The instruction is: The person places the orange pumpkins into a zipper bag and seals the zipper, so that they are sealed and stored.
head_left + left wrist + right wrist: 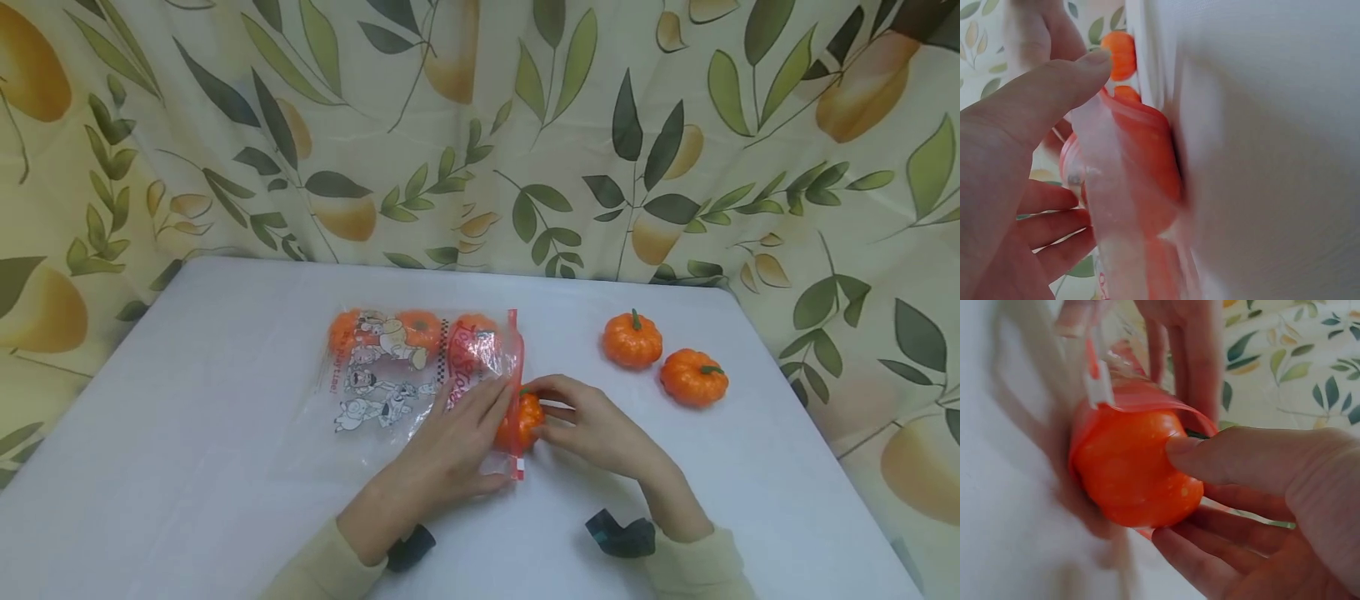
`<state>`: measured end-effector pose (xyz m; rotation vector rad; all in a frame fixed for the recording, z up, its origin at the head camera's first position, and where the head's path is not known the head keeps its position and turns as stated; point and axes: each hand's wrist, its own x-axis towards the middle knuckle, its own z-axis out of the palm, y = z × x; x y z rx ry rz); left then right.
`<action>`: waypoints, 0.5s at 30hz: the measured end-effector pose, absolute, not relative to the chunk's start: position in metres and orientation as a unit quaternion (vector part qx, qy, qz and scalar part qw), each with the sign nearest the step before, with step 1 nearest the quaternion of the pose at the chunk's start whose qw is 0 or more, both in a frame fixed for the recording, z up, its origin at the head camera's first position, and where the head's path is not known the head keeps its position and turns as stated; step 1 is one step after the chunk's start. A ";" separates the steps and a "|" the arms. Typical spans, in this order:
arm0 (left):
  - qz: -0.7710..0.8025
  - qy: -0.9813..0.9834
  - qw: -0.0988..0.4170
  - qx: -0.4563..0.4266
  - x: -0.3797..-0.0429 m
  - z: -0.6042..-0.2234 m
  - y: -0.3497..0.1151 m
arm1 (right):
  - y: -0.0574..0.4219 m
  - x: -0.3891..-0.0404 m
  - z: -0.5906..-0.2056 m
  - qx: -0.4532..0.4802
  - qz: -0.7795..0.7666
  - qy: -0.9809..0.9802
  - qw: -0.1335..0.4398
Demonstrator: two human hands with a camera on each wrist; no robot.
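Observation:
A clear zip bag (pixel 382 408) with cartoon print and a red edge lies flat on the table, its mouth to the right. Inside it, along the far side, are several small orange pumpkins (pixel 420 330). My right hand (pixel 596 425) grips another orange pumpkin (pixel 1138 469) between thumb and fingers; that pumpkin sits partly inside the mouth. Over the bag near its red edge, my left hand (pixel 457 442) rests with fingers fairly straight, the thumb by the near end of the edge. In the right wrist view a white slider (pixel 1099 387) shows on the edge.
Two more orange pumpkins, one at the back (pixel 632 340) and one further right (pixel 693 378), stand on the white table (pixel 187 400). A leaf-patterned cloth (pixel 480 133) hangs behind the table. Dark wrist devices (pixel 621 533) are below both hands.

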<state>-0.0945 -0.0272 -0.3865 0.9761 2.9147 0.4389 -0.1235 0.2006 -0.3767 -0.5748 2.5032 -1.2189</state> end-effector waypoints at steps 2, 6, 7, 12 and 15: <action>0.140 0.938 0.016 0.316 -0.095 -0.387 -0.026 | 0.198 -0.123 -0.378 -0.191 -0.431 0.869 0.151; 0.142 0.939 0.016 0.313 -0.094 -0.384 -0.025 | 0.194 -0.123 -0.380 -0.178 -0.445 0.861 0.167; 0.143 0.939 0.016 0.312 -0.094 -0.384 -0.025 | 0.194 -0.124 -0.381 -0.174 -0.447 0.860 0.172; 0.147 0.941 0.022 0.305 -0.095 -0.382 -0.025 | 0.199 -0.128 -0.387 -0.150 -0.467 0.850 0.194; 0.145 0.941 0.021 0.304 -0.095 -0.383 -0.025 | 0.199 -0.130 -0.390 -0.135 -0.485 0.840 0.203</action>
